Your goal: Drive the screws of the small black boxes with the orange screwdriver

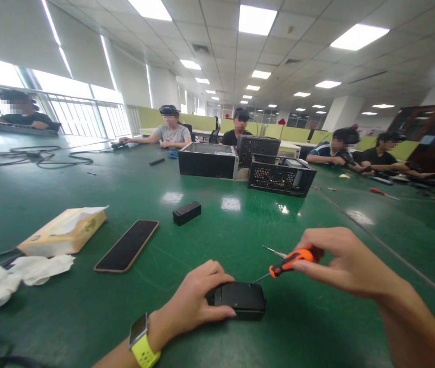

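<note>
The work on the black box (240, 296) looks partway along, I think. The tip of the orange screwdriver (292, 261) is at the box's far edge, touching it or almost. The box looks all in one piece, so the screwdriver part seems not finished. I cannot tell if a screw is in there.

The left hand (198, 291) has its grip around the box's left end, so most of the box pokes out toward 3 o'clock. It sits on the green surface (317, 332). At 2 o'clock from it, the right hand (336, 260) has its grip wrapped on the screwdriver, which points to 8 o'clock.
</note>
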{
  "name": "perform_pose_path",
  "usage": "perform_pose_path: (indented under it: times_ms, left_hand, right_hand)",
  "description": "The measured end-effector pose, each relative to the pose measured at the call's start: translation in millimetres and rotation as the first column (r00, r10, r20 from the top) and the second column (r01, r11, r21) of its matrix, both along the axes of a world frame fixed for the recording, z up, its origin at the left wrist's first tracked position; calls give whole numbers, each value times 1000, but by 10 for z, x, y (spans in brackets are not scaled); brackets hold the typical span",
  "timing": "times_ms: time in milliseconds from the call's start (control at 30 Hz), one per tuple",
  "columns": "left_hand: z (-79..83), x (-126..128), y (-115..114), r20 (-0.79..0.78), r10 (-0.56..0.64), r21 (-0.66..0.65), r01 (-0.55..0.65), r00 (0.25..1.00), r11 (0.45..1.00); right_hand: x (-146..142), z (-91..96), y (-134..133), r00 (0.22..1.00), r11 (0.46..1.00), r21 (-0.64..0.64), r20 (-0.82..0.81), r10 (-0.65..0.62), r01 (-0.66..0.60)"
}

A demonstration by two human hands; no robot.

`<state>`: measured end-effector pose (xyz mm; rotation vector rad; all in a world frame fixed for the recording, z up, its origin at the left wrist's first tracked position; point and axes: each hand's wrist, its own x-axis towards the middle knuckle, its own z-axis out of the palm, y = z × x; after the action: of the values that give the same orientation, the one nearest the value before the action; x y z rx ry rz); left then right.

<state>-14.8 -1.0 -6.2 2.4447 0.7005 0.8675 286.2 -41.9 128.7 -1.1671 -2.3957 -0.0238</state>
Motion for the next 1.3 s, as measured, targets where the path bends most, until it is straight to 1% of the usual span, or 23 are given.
perform_pose_path:
  times_ms: [67, 100, 133, 200, 267, 300, 433, 467, 600, 633, 767, 833, 967, 1133, 1300]
  left_hand:
    - [3, 4, 0, -4, 2, 2, -2, 1000, 1000]
    - [4, 5, 0, -4, 4, 4, -4, 1000, 1000]
    - [4, 7, 0, -4, 4, 6, -4, 1000, 1000]
    - [6, 11, 0, 7, 5, 12, -5, 1000, 1000]
    - [9, 15, 0, 17, 8, 18, -8, 1000, 1000]
    - [11, 16, -1, 20, 10, 20, -10, 1000, 1000]
    - [9, 14, 1, 17, 18, 31, -19, 1000, 999]
    - [6, 12, 3, 14, 20, 34, -21, 1000, 999]
    - [-3, 3, 5, 7, 31, 41, -32, 999, 999]
    - [-2, 1, 4, 8, 33, 41, -33, 999, 999]
    - [12, 0, -2, 10, 27, 32, -27, 1000, 999]
    - [15, -1, -3, 12, 15, 30, -16, 1000, 999]
    - [0, 1, 0, 12, 11, 33, -11, 1000, 999]
    - [2, 9, -9, 2, 14, 8, -14, 1000, 1000]
    - [25, 15, -9, -4, 3, -1, -3, 1000, 1000]
  right_hand:
    - [2, -29, 13, 995, 990, 96, 21, -102, 100]
    - [-4, -33, 14, 992, 986, 116, 25, -121, 117]
    - [-13, -26, 9, 994, 989, 103, 27, -110, 107]
    - [-33, 7, -16, 999, 1000, 5, 24, -29, 28]
    - [-40, 38, -41, 999, 996, -84, 16, 44, -43]
    - [-38, 42, -44, 999, 995, -93, 12, 45, -43]
    - [-10, 6, 9, 994, 994, -11, 4, -106, 106]
    - [-5, -2, 28, 993, 993, -13, -1, -118, 118]
    - [5, -7, 66, 998, 992, -121, -40, -42, 37]
    - [7, -12, 71, 998, 992, -124, -40, -44, 39]
    - [20, -43, 98, 993, 991, -51, -7, -120, 120]
    - [24, -36, 102, 995, 992, -76, -21, -99, 97]
    - [41, 3, 80, 997, 984, -179, -71, -35, 22]
    - [76, 3, 88, 995, 986, -142, -34, -91, 85]
    - [71, 52, 83, 997, 963, -268, -52, -60, 44]
